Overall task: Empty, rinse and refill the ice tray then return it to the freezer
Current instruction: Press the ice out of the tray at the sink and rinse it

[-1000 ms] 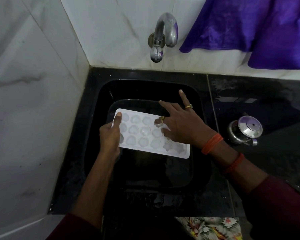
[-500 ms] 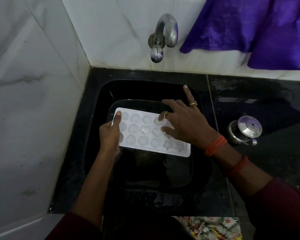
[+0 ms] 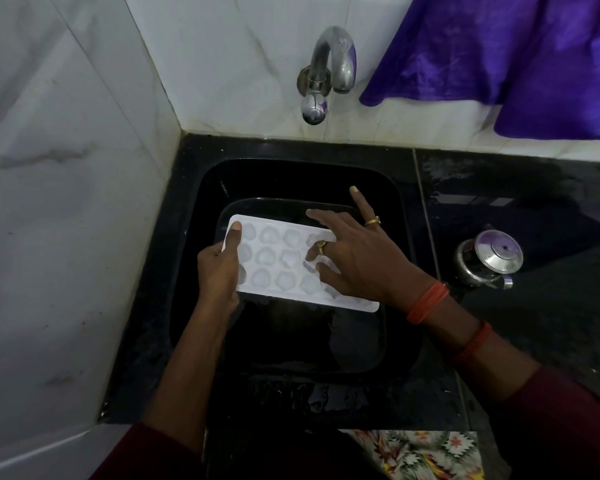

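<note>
Gripping left end of ice tray [image 3: 284,268] with left hand [image 3: 219,271]; splayed right hand [image 3: 357,258] touching right cells; long axis left-right over sink [image 3: 194,216].

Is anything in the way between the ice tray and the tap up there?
Nothing visible. The left hand grips the white plastic ice tray by its left end and the right hand touches its cells, over the black sink. Only open air lies between it and the curved chrome tap.

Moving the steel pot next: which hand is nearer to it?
Right. The right hand rests on the ice tray at the end toward the steel pot; the left hand grips its far end.
</note>
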### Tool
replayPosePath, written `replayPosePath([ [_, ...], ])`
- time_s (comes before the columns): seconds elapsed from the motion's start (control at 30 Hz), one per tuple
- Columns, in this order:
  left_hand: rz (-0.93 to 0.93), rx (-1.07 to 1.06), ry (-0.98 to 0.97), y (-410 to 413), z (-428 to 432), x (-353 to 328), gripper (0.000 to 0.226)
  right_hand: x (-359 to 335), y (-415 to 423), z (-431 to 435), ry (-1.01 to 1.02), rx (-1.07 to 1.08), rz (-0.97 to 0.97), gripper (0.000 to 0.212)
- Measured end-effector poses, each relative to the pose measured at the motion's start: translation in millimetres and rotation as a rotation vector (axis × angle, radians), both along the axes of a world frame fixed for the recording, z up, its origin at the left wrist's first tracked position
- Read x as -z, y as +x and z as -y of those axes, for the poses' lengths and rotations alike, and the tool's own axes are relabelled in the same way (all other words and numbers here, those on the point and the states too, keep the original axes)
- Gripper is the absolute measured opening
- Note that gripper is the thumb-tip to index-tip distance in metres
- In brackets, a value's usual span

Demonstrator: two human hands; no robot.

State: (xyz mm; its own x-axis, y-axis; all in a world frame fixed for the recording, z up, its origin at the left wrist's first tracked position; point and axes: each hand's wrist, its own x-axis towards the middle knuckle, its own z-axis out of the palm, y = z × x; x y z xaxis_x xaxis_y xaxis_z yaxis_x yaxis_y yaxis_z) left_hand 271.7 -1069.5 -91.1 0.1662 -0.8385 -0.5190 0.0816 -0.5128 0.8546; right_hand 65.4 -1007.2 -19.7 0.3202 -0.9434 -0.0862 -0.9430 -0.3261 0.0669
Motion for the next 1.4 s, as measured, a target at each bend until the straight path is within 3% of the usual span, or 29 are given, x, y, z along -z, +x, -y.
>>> replayPosePath([
  [1.4,0.050,-0.013,-0.023,-2.2,-6.6,0.8,0.041,2.5,9.5,-12.4,-0.015,-0.011,-0.020,0.027],
])
